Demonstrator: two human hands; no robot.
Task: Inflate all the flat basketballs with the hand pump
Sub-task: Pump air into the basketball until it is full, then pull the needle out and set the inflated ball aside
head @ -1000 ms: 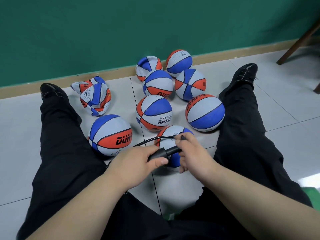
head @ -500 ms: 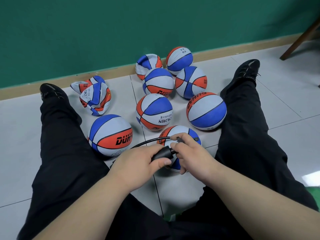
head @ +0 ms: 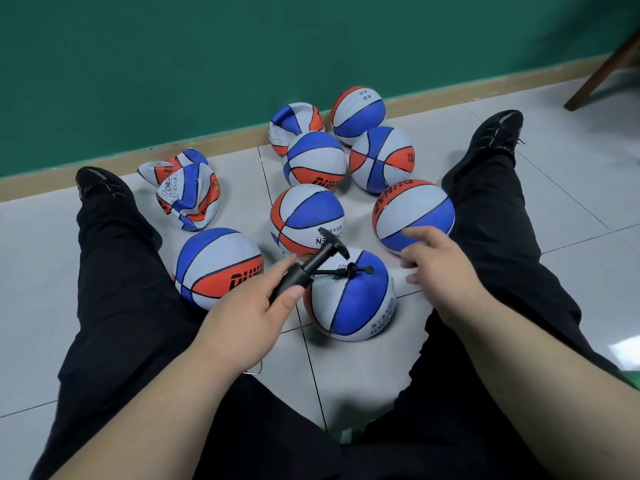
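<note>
- The small black plastic hand pump (head: 304,268) sits in the left hand (head: 256,306), which is clenched round its barrel; its T-handle points up and away, and a thin black hose with its needle end (head: 349,270) runs across the top of the nearest ball.
- That nearest ball, a blue, white and orange rubber basketball (head: 353,299), rests on the pale tiled floor (head: 571,237) between the person's legs, round and apparently full.
- The right hand (head: 436,268) is released, fingers spread and holding nothing, just right of that ball.
- Handling, as I judge it: the pump is light and rigid, best held by the barrel with the other hand on the T-handle; the hose is limp and the needle slender, so it could bend if pushed in crooked.
- The crumpled flat basketball (head: 188,195) by the left foot looks soft and floppy; I'd pinch it near the valve to steady it. Another caved-in ball (head: 294,121) lies near the green wall.
- Half a second ago both hands were together on the pump over the ball; now the right has let go and drawn aside, and the pump's handle has swung up.
</note>
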